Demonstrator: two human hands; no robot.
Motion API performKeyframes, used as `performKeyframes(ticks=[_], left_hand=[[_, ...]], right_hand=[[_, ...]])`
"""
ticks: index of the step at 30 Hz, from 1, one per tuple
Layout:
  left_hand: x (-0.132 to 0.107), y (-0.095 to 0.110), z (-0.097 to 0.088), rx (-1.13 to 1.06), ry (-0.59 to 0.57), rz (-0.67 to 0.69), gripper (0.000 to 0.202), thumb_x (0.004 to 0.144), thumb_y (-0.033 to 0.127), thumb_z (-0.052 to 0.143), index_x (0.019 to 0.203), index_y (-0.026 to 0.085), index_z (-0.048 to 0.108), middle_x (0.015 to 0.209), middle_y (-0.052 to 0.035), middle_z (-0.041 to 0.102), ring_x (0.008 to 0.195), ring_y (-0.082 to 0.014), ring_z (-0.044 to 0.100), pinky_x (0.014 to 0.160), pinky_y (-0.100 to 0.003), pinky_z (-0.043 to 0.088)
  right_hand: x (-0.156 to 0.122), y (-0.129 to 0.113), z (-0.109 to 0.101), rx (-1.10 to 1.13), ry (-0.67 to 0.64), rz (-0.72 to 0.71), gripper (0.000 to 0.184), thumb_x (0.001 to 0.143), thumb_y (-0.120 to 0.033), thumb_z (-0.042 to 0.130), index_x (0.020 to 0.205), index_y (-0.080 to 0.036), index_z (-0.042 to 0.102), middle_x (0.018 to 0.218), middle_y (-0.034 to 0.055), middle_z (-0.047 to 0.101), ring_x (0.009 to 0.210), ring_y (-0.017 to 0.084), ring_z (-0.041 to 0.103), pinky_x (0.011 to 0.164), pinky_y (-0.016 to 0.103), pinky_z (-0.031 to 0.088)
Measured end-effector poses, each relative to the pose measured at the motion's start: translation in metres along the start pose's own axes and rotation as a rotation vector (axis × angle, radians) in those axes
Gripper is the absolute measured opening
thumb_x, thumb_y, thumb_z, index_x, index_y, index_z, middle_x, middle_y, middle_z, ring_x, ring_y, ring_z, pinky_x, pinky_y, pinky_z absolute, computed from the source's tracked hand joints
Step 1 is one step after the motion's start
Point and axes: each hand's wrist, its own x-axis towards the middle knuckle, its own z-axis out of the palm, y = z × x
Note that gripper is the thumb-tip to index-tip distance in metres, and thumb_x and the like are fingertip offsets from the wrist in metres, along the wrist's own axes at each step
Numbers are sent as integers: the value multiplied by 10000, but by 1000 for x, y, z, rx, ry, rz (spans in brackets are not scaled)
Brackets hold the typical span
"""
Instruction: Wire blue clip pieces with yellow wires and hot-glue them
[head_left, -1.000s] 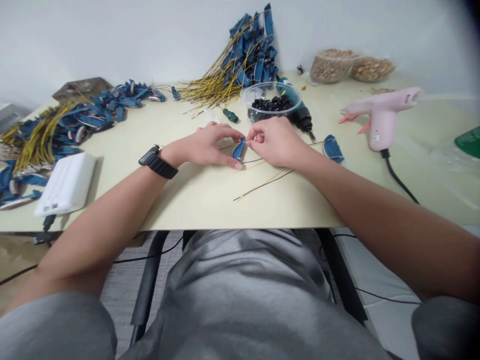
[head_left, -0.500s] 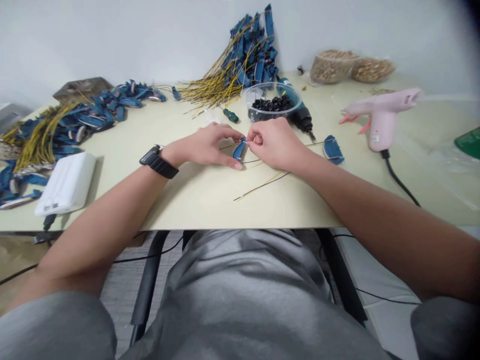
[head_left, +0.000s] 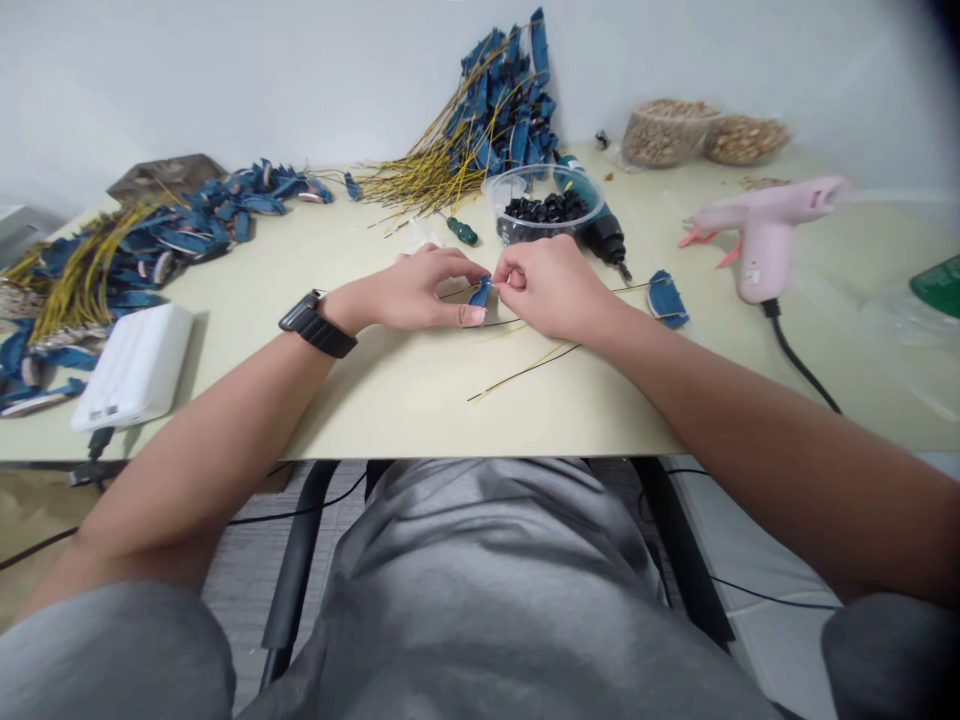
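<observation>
Table (head_left: 420, 420) front open, tub (head_left: 493, 212) and drill (head_left: 604, 240) blocking beyond hands (head_left: 409, 290) (head_left: 551, 285)

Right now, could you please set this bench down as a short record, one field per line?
Left hand: thumb and fingers around a small blue piece
Right hand: fingers closed at that piece's upper end; anything pinched is too small to tell
Nearer the table edge: thin black and yellow wires
Beyond the hands: clear tub holding black parts
Right side: second blue piece, pink glue gun
Left side: white box with a black cable
</observation>
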Motion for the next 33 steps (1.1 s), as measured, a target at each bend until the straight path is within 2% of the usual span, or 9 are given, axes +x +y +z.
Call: performKeyframes(ticks=[4, 8, 13, 19, 24, 33], left_hand=[[0, -1, -1, 9, -34, 10, 1046, 925, 1087, 561, 1520, 271, 830, 1497, -159, 785, 1370, -447, 659, 1246, -602, 472], [0, -4, -6, 39, -98, 39, 1012, 962, 1014, 598, 1651, 290, 757, 1566, -147, 750, 1429, -451, 624, 1320, -606, 424], [0, -5, -10, 33, -187, 49, 1059, 1013, 931, 586, 1803, 226, 618, 1700, -187, 652, 1545, -470, 567, 1373, -597, 391], [0, -6, -7, 36, -121, 40, 987, 964, 917, 683, 1721, 285, 696, 1616, -156, 726, 1461, -453, 626, 1302, -592, 453], [-1, -4, -6, 8, -74, 52, 938, 935, 878, 754, 1645, 264, 752, 1601, -157, 754, 1444, -425, 670, 1293, -557, 469], [-1, -3, -7, -35, -65, 63, 927, 930, 851, 793, 1632, 247, 753, 1646, -165, 750, 1475, -423, 695, 1301, -541, 484]], right_hand=[[-1, -1, 0, -3, 4, 0, 240, 993, -73, 688, 1003, -190, 897, 874, 59, 797, 829, 229, 704, 858, 373, 495], [-1, -1, -1, 3, 7, -2, 234, 1007, -69, 693, 1001, -190, 894, 865, 61, 792, 827, 232, 709, 859, 375, 496], [-2, 0, 0, 1, 12, -1, 256, 1008, -61, 687, 1021, -196, 905, 871, 64, 803, 824, 237, 720, 855, 382, 507], [-2, 0, 1, -15, 7, -2, 280, 1009, -79, 671, 1056, -191, 924, 872, 68, 810, 834, 244, 720, 879, 397, 511], [-2, 0, 0, -3, 5, 3, 275, 1023, -94, 678, 1086, -181, 931, 874, 66, 805, 838, 236, 720, 893, 387, 531], [-2, 3, -2, 54, -18, 40, 219, 1004, -140, 745, 1088, -189, 942, 903, 82, 814, 899, 266, 756, 933, 410, 572]])
